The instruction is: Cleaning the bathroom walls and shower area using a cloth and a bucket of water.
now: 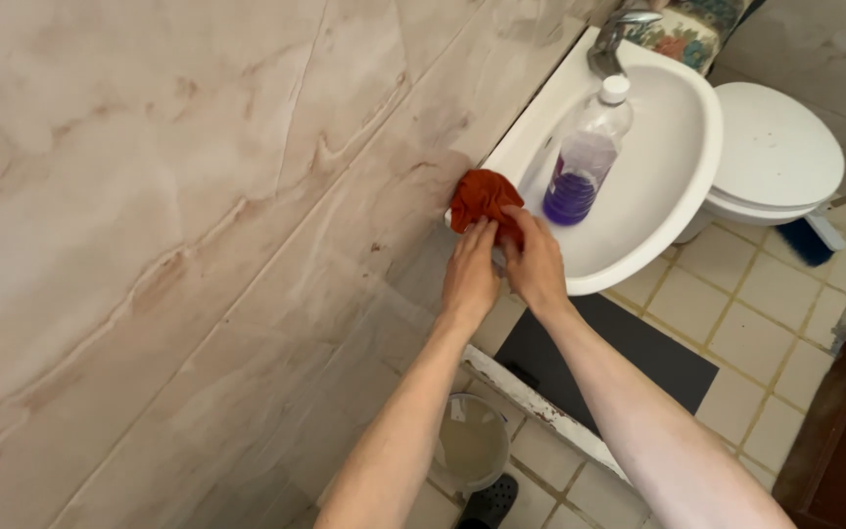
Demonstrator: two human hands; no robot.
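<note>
Both of my hands grip a crumpled orange-red cloth [482, 199] at the near corner of a white washbasin [682, 186], close against the tiled wall. My left hand [469, 274] holds the cloth from below, and my right hand [535, 263] closes on its right side over the basin rim. A clear plastic bottle [587, 157] with a white cap and purple liquid in its bottom part lies tilted in the basin bowl, just right of the cloth. Neither hand touches the bottle.
A metal tap [615, 34] stands at the basin's far end. A white toilet [775, 152] with its lid down is beyond the basin, a blue brush [803, 242] by its base. Below are a bucket of murky water [470, 448], a dark mat [629, 355], a worn white board [540, 407] and a black shoe [490, 502].
</note>
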